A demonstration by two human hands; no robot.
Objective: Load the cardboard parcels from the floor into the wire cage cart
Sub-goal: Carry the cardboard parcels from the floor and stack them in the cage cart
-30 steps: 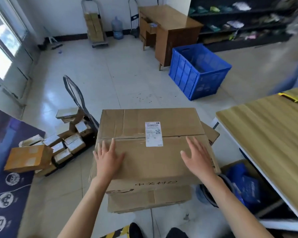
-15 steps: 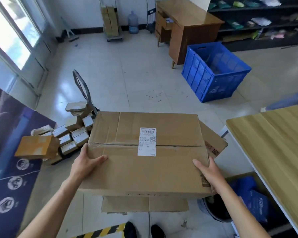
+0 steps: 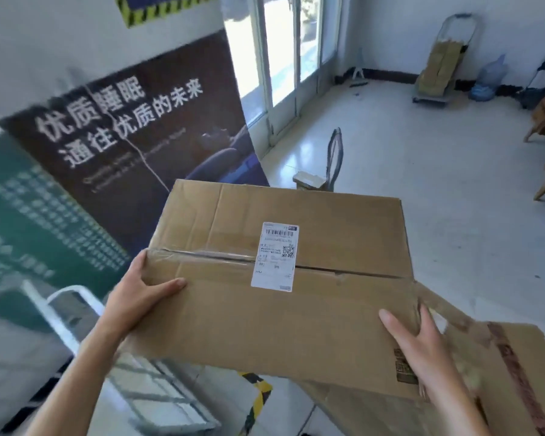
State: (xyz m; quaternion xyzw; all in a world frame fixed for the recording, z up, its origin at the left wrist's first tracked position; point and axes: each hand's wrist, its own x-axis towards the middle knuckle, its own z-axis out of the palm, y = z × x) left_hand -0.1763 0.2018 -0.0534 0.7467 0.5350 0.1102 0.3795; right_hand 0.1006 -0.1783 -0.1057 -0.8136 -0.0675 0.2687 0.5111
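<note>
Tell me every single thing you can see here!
Large brown cardboard parcel: one, brown, centre, held by both hands.
White rectangular paper label: one, white, on parcel's top.
Second brown cardboard box: one, brown, lower right, below parcel.
White metal wire cage cart: one, white, lower left.
Dark fabric banner: one, black with white writing, left wall.
Grey metal hand truck: one, grey, far wall, carrying boxes.
Clear blue plastic water bottle: one, bluish, beside hand truck.
Left hand: one, grips parcel's left edge.
Right hand: one, grips parcel's right corner.
</note>
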